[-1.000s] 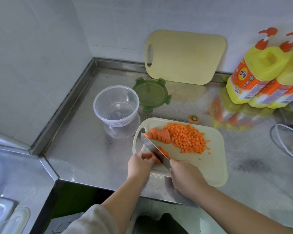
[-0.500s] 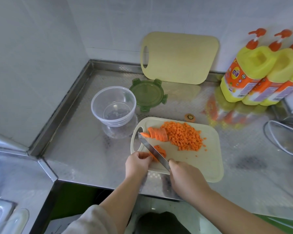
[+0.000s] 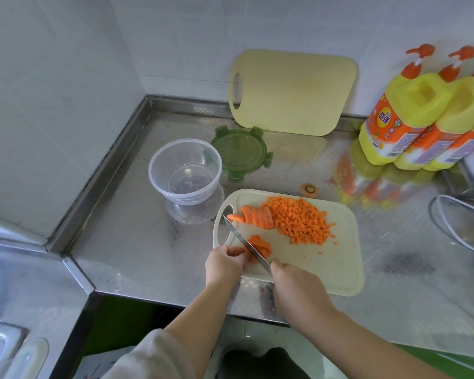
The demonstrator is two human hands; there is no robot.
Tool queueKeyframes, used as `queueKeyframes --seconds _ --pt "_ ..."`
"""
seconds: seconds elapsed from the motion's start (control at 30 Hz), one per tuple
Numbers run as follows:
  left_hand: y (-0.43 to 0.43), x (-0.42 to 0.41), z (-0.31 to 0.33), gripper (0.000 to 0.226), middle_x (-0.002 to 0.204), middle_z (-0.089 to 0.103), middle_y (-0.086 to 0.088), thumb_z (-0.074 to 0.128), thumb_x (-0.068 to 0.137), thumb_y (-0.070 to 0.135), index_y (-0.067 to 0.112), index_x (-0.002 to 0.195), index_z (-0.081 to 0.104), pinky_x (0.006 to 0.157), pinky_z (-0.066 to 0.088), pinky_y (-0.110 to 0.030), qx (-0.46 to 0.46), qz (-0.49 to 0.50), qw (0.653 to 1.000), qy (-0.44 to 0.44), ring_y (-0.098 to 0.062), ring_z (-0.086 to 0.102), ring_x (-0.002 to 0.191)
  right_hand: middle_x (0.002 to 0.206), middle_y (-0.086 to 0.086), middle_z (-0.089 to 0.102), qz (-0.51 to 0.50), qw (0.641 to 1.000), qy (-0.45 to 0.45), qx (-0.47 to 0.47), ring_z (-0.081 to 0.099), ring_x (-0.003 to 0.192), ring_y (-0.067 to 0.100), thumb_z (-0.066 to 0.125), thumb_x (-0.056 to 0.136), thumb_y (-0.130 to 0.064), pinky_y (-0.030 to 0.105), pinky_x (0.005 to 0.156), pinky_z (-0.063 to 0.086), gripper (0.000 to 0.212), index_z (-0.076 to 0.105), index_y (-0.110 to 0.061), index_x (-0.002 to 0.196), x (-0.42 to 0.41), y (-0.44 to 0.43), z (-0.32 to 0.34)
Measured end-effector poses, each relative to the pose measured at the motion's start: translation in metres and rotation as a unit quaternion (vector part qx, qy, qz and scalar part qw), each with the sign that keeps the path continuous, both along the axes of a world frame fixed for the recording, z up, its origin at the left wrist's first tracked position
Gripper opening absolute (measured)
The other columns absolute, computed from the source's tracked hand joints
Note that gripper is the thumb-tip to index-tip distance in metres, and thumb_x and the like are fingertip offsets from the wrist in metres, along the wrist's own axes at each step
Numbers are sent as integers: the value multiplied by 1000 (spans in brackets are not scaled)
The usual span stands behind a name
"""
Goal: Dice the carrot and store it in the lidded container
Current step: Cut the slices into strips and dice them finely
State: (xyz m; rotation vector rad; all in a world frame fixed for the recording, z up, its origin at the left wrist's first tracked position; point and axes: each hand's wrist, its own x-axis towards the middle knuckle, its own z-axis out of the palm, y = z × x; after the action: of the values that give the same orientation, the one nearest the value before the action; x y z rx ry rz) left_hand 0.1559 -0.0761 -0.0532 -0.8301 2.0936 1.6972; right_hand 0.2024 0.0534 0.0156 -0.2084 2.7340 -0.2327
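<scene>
On the pale plastic board (image 3: 326,269), your left hand (image 3: 225,263) pinched stiff, likely slick orange carrot slices (image 3: 262,244); right hand (image 3: 296,283) gripped the steel knife (image 3: 241,236)

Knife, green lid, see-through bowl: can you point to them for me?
knife (image 3: 240,234), head camera view, middle of the blade.
green lid (image 3: 241,151), head camera view, centre of its top.
see-through bowl (image 3: 162,166), head camera view, inner left wall.

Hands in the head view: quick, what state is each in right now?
Left hand: fingers curled, holding the carrot piece steady on the cutting board.
Right hand: grips the knife.
</scene>
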Motion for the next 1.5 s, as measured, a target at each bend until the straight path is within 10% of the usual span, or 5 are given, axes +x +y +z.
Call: queueKeyframes --seconds 0.87,1.27,1.4,1.5 --pt "0 -3 2 7 81 70 -3 72 80 13 15 80 66 72 55 -30 -16 -16 1000 -1 -19 66 77 79 0 49 5 999 -24 -26 51 71 23 41 94 -12 33 61 39 7 45 -17 93 -15 15 -3" --pt "-2 -17 9 11 81 69 -2 65 84 21 20 74 61 80 55 -38 -133 -152 978 43 -25 66 82 71 -3 39 -47 998 15 -47 50 77 28 39 98 -28 31 62 29 37 22 -24 67 -26 62 17" --pt "-16 -34 33 18 115 59 2 60 87 18 21 105 61 83 48 -28 -267 -348 884 159 -14 58 93 75 -3 40 -43 998 15 -49 53 81 27 38 99 -29 32 61 30 26 29 -23 75 -23 68 17" --pt "-18 -49 43 58 143 36 3 63 86 25 22 139 39 105 37 -41 -432 -619 621 212 -21 45 124 89 1 53 -28 999 35 -30 56 89 25 34 100 -29 32 63 30 17 31 -23 85 -21 72 20"
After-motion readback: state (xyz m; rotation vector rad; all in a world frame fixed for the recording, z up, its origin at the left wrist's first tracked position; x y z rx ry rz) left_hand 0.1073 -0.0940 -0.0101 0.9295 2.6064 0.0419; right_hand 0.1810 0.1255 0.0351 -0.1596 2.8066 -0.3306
